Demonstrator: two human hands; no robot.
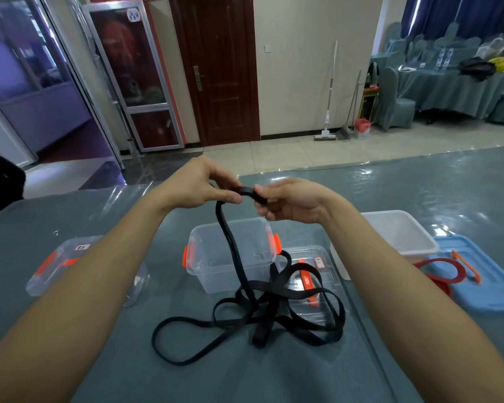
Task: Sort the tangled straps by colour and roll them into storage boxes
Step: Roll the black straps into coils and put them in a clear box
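Grey-green covering spreads over the table (419, 199), with a dark wooden door (216, 68) on the far wall. Both hands are raised above the table's middle, pinching one end of the black strap (288, 286) between them: the left hand (198, 184) has thumb and fingers closed on it at 9 o'clock of the grip, the right hand (291, 202) is closed on it at 3 o'clock. From the hands the strap drops toward 6 o'clock into a loose tangle on the table, lying partly over a clear lid (312, 274). An empty clear box (230, 251) sits directly beneath the hands. At 3 o'clock a red strap (440, 271) lies by a blue lid (477, 274).
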